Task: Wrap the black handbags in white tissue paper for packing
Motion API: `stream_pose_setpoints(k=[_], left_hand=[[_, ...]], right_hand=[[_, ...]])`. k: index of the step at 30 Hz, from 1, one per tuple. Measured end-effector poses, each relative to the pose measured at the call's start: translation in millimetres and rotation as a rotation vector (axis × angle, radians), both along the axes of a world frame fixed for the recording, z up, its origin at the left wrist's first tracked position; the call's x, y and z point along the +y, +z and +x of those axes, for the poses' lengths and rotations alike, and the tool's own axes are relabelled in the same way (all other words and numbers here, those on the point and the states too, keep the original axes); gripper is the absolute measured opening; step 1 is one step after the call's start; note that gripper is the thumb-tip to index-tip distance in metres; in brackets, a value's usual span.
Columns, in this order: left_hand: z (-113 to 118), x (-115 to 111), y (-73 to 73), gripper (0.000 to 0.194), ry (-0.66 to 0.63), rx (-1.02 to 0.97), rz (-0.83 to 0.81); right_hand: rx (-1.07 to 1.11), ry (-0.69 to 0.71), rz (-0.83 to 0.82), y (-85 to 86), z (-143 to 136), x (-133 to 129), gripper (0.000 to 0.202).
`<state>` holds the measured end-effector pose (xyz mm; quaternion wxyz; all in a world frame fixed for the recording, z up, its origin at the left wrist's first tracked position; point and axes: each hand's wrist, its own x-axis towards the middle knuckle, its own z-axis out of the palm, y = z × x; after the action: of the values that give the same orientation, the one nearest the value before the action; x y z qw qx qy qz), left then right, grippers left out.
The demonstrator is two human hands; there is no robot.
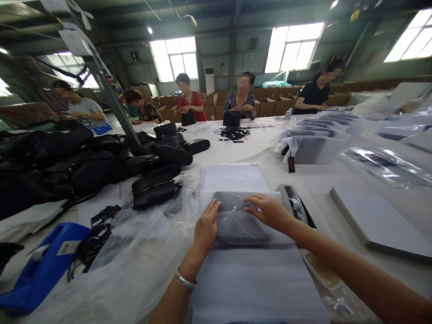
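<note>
On the white sheet (256, 279) nearest the camera, one grey pouch (238, 220) in clear film is pressed flat by two hands: the left hand (206, 227) lies open along its left edge, the right hand (268, 210) open across its top. Wrapping appears to be in hand; folding the sheet over would call for both hands. Beyond, several black bags (158, 189) are piled, and five people are seated.
</note>
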<state>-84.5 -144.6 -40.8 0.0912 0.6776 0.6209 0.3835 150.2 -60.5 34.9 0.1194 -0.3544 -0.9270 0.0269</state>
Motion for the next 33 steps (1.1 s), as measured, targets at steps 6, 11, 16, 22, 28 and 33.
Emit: stream_pose_setpoints(k=[6, 11, 16, 22, 28, 33], left_hand=[[38, 19, 17.8, 0.049, -0.137, 0.39, 0.053], [43, 37, -8.1, 0.061, -0.202, 0.506, -0.055], [23, 48, 2.2, 0.057, -0.268, 0.323, -0.13], [0, 28, 58.0, 0.046, 0.018, -0.021, 0.099], [-9, 45, 44.3, 0.063, 0.228, -0.301, -0.065], [-10, 91, 32.7, 0.068, 0.27, -0.444, -0.208]], right_hand=[[0.119, 0.105, 0.074, -66.6, 33, -57, 0.073], [0.098, 0.003, 0.142, -103.9, 32, -55, 0.087], [0.057, -0.011, 0.068, -92.9, 26, -40, 0.091], [0.156, -0.005, -0.104, -14.2, 28, 14, 0.067], [0.38, -0.064, 0.025, 3.8, 34, 103, 0.064], [0.527, -0.095, -0.198, -16.6, 28, 140, 0.084]])
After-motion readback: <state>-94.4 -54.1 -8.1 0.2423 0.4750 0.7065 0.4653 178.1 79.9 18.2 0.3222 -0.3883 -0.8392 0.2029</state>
